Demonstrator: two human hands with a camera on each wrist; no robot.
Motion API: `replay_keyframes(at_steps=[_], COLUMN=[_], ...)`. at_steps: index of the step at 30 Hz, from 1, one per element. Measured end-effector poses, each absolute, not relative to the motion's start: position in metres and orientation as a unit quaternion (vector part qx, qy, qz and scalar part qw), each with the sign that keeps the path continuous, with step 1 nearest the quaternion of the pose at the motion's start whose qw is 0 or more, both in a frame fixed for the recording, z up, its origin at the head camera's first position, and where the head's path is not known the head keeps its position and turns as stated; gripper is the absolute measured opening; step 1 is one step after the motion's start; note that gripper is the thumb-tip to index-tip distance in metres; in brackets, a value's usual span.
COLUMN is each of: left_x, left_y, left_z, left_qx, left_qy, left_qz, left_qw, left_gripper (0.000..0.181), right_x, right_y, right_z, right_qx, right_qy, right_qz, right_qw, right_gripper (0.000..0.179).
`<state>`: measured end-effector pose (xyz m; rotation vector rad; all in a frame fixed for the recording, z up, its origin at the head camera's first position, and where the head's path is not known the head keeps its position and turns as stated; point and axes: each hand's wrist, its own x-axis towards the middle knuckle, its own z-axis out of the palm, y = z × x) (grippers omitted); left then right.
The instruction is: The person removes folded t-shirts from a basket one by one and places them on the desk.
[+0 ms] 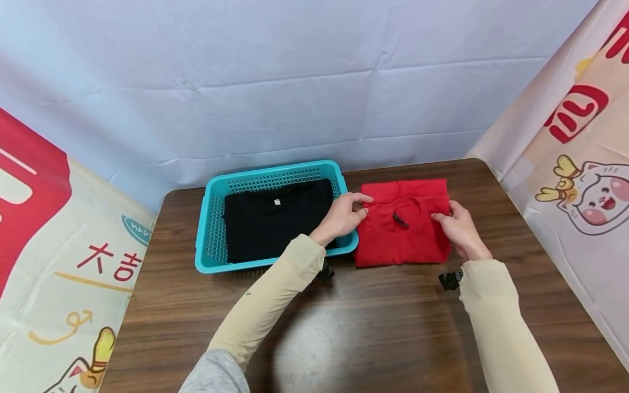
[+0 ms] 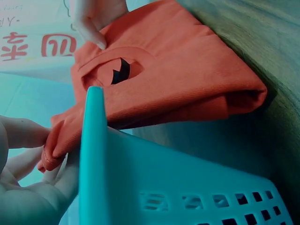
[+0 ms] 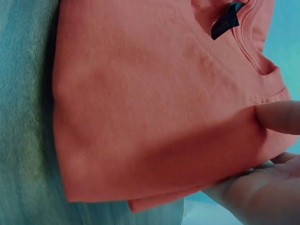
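Note:
A folded red T-shirt (image 1: 417,240) lies on the table right of the basket, its round neckline and dark neck label facing up. My left hand (image 1: 342,217) pinches the shirt's left edge, thumb on top and fingers beneath, as the left wrist view shows. On the opposite edge, my right hand (image 1: 461,229) grips the fabric, its thumb above and fingers under the fold (image 3: 225,159). Beside the left hand stands a turquoise plastic basket (image 1: 203,229), its rim passing under that wrist. Inside it rests a folded black T-shirt (image 1: 275,229) with a small white label.
The brown wooden table (image 1: 383,333) reaches back to a pale cloth backdrop (image 1: 295,82). Printed cloths with red lettering and cartoon figures hang at the left (image 1: 88,229) and right (image 1: 580,164). Black wrist camera mounts (image 1: 449,280) sit under both forearms.

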<state>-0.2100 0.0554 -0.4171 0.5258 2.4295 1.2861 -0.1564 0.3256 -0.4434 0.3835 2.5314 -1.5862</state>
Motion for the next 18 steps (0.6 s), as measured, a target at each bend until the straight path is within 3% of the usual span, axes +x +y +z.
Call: replay_keyframes(at_steps=[18], left_x=[-0.2127], left_y=[0.057], left_z=[-0.4173], left_qx=[0.204], left_qy=[0.863], left_qz=[0.44], left_qw=[0.141], left_gripper=[0.029], right_x=[-0.1594], right_y=[0.3228], right_z=[-0.4431], right_qx=[0.156], right_qy=[0.831], right_qz=[-0.533], right_qw=[0.04], right_gripper=[0.048])
